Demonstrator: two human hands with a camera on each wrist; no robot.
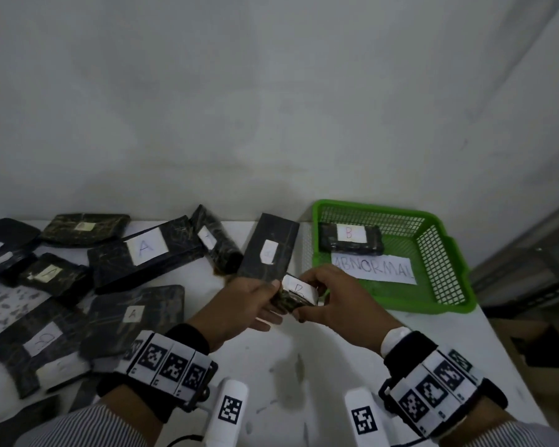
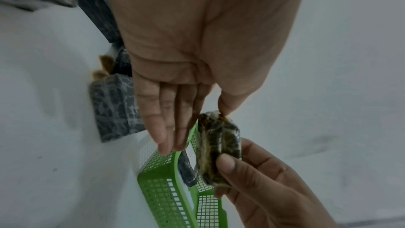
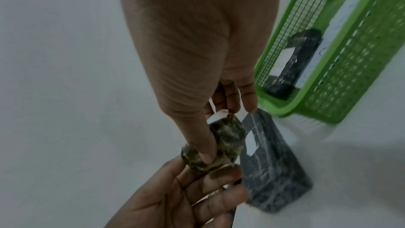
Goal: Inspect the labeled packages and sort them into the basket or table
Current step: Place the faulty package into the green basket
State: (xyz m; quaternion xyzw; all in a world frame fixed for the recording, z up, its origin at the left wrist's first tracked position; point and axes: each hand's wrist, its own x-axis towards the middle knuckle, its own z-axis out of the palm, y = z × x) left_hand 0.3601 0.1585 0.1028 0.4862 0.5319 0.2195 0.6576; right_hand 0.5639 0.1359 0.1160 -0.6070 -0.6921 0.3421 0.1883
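Note:
A small dark wrapped package (image 1: 296, 295) with a white label marked B is held just above the white table (image 1: 271, 359), left of the green basket (image 1: 433, 304). My left hand (image 1: 271, 290) pinches its left end between thumb and forefinger, the other fingers straight. My right hand (image 1: 320, 291) grips its right end, thumb pressed on the wrapping. In the left wrist view the left hand (image 2: 190, 119) touches the package (image 2: 219, 145) at its top. The right wrist view shows the right hand (image 3: 210, 136) on the package (image 3: 228, 138).
Inside the basket (image 3: 350, 75) lie another B package (image 1: 350, 243) and a paper sheet reading ABNORMAL (image 1: 373, 269). Several dark labelled packages cover the table's left half, one marked A (image 1: 146, 250). One long package (image 1: 268, 250) lies just behind my hands. A wall stands close behind.

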